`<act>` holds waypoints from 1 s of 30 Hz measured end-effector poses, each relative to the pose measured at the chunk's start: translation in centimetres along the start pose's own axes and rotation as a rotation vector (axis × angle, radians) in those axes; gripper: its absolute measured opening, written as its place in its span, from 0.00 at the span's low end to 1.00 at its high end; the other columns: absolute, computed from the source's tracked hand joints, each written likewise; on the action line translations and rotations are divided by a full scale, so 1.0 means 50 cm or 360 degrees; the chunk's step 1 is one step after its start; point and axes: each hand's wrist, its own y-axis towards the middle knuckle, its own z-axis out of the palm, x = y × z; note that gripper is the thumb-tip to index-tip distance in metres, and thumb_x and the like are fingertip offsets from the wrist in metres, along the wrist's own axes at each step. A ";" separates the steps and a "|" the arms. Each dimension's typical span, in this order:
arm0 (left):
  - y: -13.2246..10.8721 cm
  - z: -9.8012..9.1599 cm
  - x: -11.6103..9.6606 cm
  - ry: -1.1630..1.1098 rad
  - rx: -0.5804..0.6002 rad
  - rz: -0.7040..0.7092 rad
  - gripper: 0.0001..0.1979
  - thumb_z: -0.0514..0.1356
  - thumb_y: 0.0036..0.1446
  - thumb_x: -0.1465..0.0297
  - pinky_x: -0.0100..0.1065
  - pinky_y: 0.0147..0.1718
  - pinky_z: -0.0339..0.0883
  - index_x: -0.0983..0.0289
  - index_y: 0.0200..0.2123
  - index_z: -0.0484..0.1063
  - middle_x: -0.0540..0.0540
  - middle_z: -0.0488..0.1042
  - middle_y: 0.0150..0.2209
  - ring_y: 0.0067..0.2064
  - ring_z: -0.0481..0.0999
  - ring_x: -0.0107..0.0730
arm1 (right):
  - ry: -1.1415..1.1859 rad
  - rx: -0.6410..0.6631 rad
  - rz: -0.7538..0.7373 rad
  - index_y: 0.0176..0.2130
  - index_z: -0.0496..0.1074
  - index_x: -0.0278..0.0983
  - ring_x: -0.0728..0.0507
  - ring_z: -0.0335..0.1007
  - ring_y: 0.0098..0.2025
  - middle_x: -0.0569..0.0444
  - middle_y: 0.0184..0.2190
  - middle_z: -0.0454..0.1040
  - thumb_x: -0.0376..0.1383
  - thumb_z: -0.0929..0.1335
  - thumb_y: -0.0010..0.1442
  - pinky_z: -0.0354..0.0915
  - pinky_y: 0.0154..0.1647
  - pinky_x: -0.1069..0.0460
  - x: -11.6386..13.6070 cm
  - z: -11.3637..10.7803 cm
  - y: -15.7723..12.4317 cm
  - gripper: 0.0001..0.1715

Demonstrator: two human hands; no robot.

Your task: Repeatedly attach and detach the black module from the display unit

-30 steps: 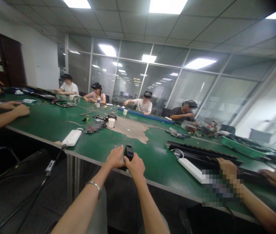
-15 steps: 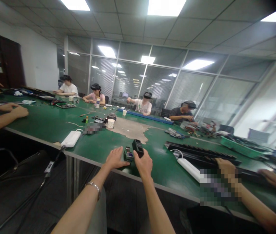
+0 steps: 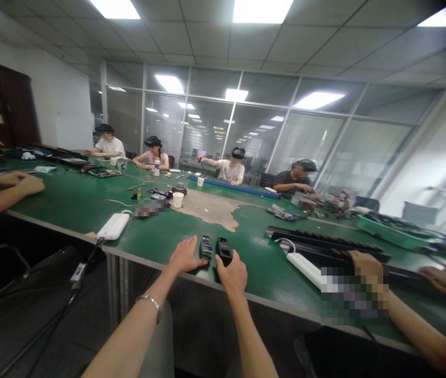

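Left hand: palm down on the green bench, fingers loosely spread, pinching nothing, fingertips just beside the small black unit with a lit screen. A metal bracelet sits on the left wrist. Right hand: open and palm down, fingers lying close together, pinching nothing, fingertips just short of the black box; whether they touch it cannot be told from this view. Both units stand free on the bench near its front edge, side by side with a narrow gap between them, and between the two hands; neither is gripped. Nearby on the bench: a worn tan patch beyond the units, a paper cup at that patch's edge, a white power bank to the left, and a white power strip to the right, lying beside a long black rack. A co-worker's hand rests at the rack's near side, next to a pixelated patch whose contents cannot be made out. Another co-worker's hand lies on the bench at far left. Four seated people work along the far side.
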 end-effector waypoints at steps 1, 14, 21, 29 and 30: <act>0.000 0.000 -0.001 0.0002 0.0000 0.0001 0.51 0.55 0.49 0.41 0.44 0.61 0.51 0.67 0.66 0.46 0.66 0.54 0.66 0.65 0.56 0.52 | 0.0009 -0.0029 -0.0015 0.60 0.59 0.27 0.35 0.68 0.52 0.37 0.49 0.72 0.53 0.63 0.59 0.60 0.51 0.48 -0.001 0.002 -0.003 0.41; -0.001 -0.004 -0.005 -0.0003 -0.0007 -0.0010 0.49 0.58 0.48 0.42 0.44 0.61 0.52 0.66 0.64 0.51 0.65 0.56 0.65 0.64 0.58 0.52 | 0.0431 -0.0074 0.0145 0.51 0.71 0.35 0.39 0.73 0.43 0.44 0.40 0.77 0.54 0.63 0.59 0.62 0.43 0.50 0.018 -0.027 0.017 0.32; -0.006 -0.004 -0.002 -0.0007 -0.0027 -0.0010 0.47 0.59 0.48 0.43 0.45 0.60 0.53 0.64 0.63 0.53 0.64 0.57 0.65 0.64 0.58 0.52 | 0.0574 -0.0066 -0.0011 0.47 0.73 0.37 0.40 0.73 0.42 0.46 0.38 0.77 0.54 0.62 0.59 0.63 0.42 0.51 0.099 -0.044 0.014 0.29; -0.007 -0.006 0.001 -0.0030 -0.0056 0.0020 0.48 0.59 0.49 0.44 0.45 0.60 0.53 0.66 0.65 0.51 0.65 0.57 0.65 0.64 0.58 0.52 | 0.0231 0.0038 0.0038 0.50 0.70 0.35 0.38 0.73 0.43 0.42 0.38 0.77 0.54 0.63 0.59 0.63 0.42 0.49 0.141 -0.036 0.015 0.30; -0.006 -0.005 0.002 -0.0032 -0.0054 0.0020 0.49 0.59 0.48 0.44 0.45 0.61 0.52 0.67 0.65 0.50 0.66 0.56 0.65 0.64 0.57 0.52 | 0.0195 0.0056 0.0045 0.49 0.70 0.35 0.37 0.73 0.42 0.42 0.38 0.77 0.54 0.62 0.59 0.63 0.41 0.49 0.143 -0.037 0.017 0.30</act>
